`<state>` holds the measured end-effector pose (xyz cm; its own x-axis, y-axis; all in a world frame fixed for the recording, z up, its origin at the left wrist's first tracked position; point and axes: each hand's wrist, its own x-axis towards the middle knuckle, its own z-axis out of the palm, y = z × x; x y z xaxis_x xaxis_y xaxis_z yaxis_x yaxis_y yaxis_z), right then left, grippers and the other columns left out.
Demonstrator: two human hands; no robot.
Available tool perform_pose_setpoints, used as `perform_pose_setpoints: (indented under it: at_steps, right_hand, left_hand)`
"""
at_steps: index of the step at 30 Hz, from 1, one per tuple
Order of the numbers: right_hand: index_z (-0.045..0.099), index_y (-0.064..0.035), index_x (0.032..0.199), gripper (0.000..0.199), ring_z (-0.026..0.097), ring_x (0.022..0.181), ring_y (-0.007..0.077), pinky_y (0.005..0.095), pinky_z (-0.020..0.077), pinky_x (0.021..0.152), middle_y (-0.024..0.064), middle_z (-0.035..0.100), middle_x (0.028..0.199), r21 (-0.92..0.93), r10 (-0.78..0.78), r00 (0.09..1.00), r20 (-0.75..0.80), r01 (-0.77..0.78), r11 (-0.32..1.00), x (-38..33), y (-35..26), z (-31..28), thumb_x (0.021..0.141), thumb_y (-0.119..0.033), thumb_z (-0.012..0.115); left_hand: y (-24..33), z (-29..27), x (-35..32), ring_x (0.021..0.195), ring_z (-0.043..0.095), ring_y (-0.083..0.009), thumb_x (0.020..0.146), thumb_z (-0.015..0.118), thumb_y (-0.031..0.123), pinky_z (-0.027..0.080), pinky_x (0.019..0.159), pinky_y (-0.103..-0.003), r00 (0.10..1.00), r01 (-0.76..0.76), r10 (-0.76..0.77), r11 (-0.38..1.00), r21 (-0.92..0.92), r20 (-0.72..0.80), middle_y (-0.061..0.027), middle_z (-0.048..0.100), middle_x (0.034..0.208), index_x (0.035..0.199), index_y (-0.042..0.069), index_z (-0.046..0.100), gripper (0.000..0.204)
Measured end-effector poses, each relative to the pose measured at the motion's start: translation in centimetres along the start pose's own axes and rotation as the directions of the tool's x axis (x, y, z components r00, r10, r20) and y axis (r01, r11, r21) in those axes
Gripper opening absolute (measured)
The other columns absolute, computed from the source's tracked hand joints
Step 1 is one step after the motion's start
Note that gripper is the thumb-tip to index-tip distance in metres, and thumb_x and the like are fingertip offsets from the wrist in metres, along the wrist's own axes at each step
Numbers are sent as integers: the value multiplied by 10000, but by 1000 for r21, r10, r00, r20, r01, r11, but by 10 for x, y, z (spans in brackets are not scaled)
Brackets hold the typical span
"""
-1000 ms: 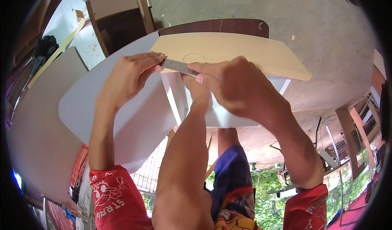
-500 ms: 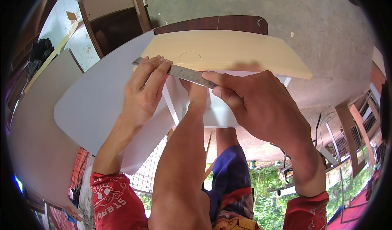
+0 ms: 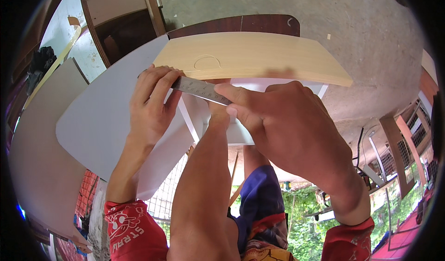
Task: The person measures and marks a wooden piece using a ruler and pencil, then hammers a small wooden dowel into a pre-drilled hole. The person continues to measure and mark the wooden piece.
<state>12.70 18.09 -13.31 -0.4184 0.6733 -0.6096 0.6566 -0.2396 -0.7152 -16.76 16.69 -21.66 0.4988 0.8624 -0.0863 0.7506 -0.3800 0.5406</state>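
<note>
A steel ruler lies slanted along the near edge of a pale yellow wooden board. My left hand is closed over the ruler's left part at the board's left corner, fingers bent across it. My right hand pinches the other end between thumb and fingers, just on my side of the edge. On the board, beside the ruler, shows a thin curved strip or line; which of the two I cannot tell. The ruler's left tip is hidden under my left fingers.
White panels spread to the left, and a white box-like frame sits below the board. A dark brown panel is behind it. My bare leg reaches up between my arms. An open wooden cabinet stands far left.
Both hands and the ruler have shifted left along the board's near edge. The whole view has also moved slightly. Both grips stay closed.
</note>
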Motion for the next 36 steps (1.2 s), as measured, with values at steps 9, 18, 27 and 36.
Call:
perform_pose_setpoints:
  at_steps: [9, 18, 27, 36]
  right_hand:
    - [788, -81, 1336, 288, 732, 940, 489, 547, 582, 858, 252, 773, 1042, -112, -13, 1000, -11, 11, 994, 11, 12, 1, 1102, -211, 684]
    - [801, -89, 1349, 303, 742, 972, 470, 518, 594, 867, 240, 789, 1092, -64, -33, 999, -36, 30, 997, 16, 26, 5, 1108, -226, 678]
    - [867, -232, 1289, 316, 805, 831, 426, 559, 663, 799, 190, 819, 925, -197, -132, 988, -84, 113, 974, 28, 54, 7, 1074, -282, 642]
    - [815, -173, 1389, 351, 787, 932, 418, 546, 618, 857, 199, 809, 951, -384, 138, 990, -7, -130, 914, 21, 34, 3, 1129, -359, 671]
  left_hand:
    - [1, 8, 8, 1157, 762, -374, 906, 891, 30, 635, 1049, -487, 999, 0, 0, 1000, -8, 47, -144, 781, 1225, 1270, 19, 775, 383]
    - [0, 16, 6, 1162, 777, -379, 926, 827, -49, 650, 979, -472, 998, -69, 69, 997, 17, 3, -174, 784, 1211, 1299, -11, 764, 380]
    - [3, 17, 6, 1205, 775, -337, 982, 809, 14, 661, 992, -448, 998, -55, 52, 994, 94, 37, -140, 796, 1268, 1338, 23, 768, 358]
    - [3, 13, 7, 1240, 742, -391, 976, 783, 4, 628, 1040, -492, 990, 14, -23, 997, 70, 138, -165, 779, 1260, 1387, -4, 729, 415]
